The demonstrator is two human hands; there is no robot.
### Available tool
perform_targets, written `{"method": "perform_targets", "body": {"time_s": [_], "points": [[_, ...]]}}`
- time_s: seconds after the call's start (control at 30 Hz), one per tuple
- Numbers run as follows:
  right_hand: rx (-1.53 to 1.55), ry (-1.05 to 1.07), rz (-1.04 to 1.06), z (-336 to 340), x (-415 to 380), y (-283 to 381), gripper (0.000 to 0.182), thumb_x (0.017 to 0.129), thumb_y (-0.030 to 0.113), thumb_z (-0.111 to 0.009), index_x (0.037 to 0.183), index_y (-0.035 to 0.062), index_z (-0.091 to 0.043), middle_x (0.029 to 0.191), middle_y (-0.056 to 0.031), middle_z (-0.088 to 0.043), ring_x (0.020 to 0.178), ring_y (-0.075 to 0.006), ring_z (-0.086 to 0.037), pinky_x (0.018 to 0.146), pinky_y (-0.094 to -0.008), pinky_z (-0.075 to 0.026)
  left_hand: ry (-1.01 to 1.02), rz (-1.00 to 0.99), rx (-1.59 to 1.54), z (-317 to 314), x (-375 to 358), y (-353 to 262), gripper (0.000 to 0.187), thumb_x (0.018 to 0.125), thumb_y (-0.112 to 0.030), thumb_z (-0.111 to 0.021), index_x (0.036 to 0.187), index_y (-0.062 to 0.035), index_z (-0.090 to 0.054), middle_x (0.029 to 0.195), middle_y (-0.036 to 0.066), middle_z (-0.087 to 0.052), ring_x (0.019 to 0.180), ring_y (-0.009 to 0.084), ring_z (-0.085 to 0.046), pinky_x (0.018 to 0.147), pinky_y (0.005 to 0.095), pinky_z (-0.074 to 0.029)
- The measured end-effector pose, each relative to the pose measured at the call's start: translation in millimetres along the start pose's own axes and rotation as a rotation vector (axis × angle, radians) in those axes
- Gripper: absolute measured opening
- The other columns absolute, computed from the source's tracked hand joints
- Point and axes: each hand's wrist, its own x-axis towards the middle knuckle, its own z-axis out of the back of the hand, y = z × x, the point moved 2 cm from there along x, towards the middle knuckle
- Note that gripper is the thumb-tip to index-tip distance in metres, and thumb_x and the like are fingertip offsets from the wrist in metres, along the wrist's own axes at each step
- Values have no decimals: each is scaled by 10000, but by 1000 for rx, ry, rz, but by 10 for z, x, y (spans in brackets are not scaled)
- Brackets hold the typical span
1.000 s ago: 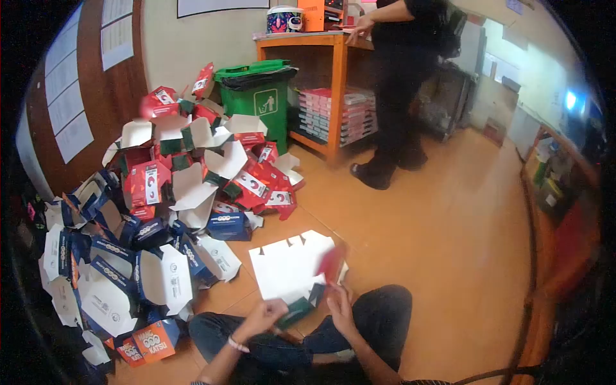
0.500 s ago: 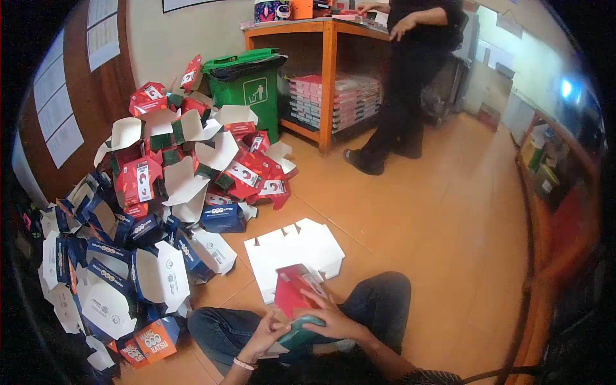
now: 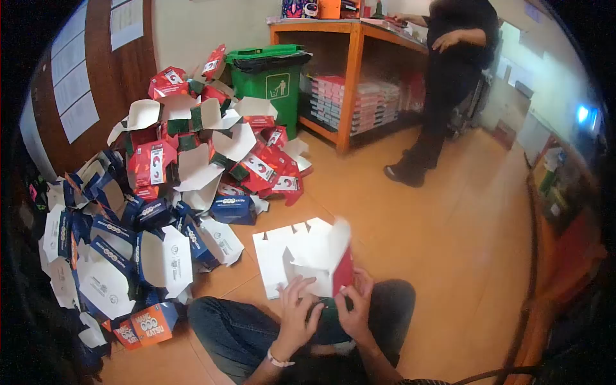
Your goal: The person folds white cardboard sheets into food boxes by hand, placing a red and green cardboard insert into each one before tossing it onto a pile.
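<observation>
A partly folded red and white box [image 3: 342, 271] stands over my lap, its white inside facing up and a flap raised. My right hand [image 3: 356, 308] pinches its lower right edge. Beside its left side is my left hand [image 3: 297, 311], fingers spread and bent near the white inner panel; whether the fingertips touch it is hard to tell. A dark green panel shows low between the hands. Flat white cardboard sheets [image 3: 269, 254] lie on the floor just beyond, partly hidden by the box.
Red boxes [image 3: 153, 164] and blue boxes [image 3: 106, 282] are heaped at the left. Behind them stands a green bin [image 3: 266, 86]. A wooden table [image 3: 351, 83] has stacked packs [image 3: 378, 102] beneath it. A person [image 3: 443, 90] stands at the table's right.
The box has turned and opened, now showing its white inside. My left hand has moved right and its fingers have spread; my right hand has shifted to the box's right edge. The view has shifted.
</observation>
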Motion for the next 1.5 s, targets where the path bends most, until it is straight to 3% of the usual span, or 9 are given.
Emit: {"method": "perform_targets", "body": {"time_s": [0.1,0.23,0.37,0.5,0.73,1.0,1.13,1.37,1.5], "points": [[200,8,-10,162,64,-2,92,773,-3,-541,697,-18,-492,1189,-169,-327,1181,-325,-342,997,-410,-249,321,-137,-53,-88,94,71,335,752,-146,-622,1018,13,-495,1323,210,-280,1259,301,-210,1026,449,-134],[963,-333,-602,375,55,-282,226,893,143,-432,1036,-20,-495,1145,-129,-461,1077,-230,-465,916,-346,-377,-125,-93,-570,-74,63,301,555,747,-176,-643,1210,-9,-385,1364,194,-191,1276,342,-149,1036,451,-128],[1184,-210,-616,228,-21,-584,331,918,207,-388,1154,-22,-423,1094,-112,-518,1007,-193,-515,851,-305,-429,-194,310,-572,95,47,606,537,773,-66,-581,1239,36,-334,1226,209,-374,1173,298,-342,994,378,-246],[17,-532,-273,198,43,-678,334,890,167,-413,1171,-14,-403,1255,-186,-358,1185,-290,-341,979,-392,-279,-42,8,-319,324,60,670,356,762,-14,-549,1113,-12,-487,945,140,-563,936,266,-516,936,399,-321],[469,496,-284,-199,-145,-570,354,866,109,-426,1194,-21,-404,1223,-162,-402,1199,-288,-324,990,-371,-250,219,-193,62,221,-127,293,156,688,-169,-679,832,-128,-636,780,11,-603,916,222,-511,992,513,-195],[1398,344,-428,30,-281,-594,126,811,98,-537,909,22,-515,1285,-190,-365,1215,-256,-323,989,-399,-273,386,466,-569,-143,-330,619,187,843,-98,-527,1006,-50,-447,666,52,-539,684,118,-491,621,256,-382],[329,412,-133,-40,-132,-384,267,708,53,-656,944,22,-535,1144,-156,-459,1172,-298,-372,958,-399,-314,527,489,-698,-248,-321,638,264,880,-118,-469,1112,-79,-350,615,-8,-455,584,72,-383,539,220,-327],[97,806,-43,-61,-90,-127,303,731,93,-635,1022,72,-552,1108,-138,-509,1077,-299,-455,896,-394,-360,452,400,-583,-87,-119,493,246,879,-53,-446,1106,-69,-354,630,-48,-367,615,29,-367,547,189,-305],[162,396,-295,-44,-137,-184,274,779,125,-593,1041,63,-546,1122,-121,-519,1088,-276,-454,916,-388,-337,484,424,-595,-145,-139,597,237,868,-53,-467,1087,-65,-378,630,-38,-380,578,51,-354,536,203,-317]]}}
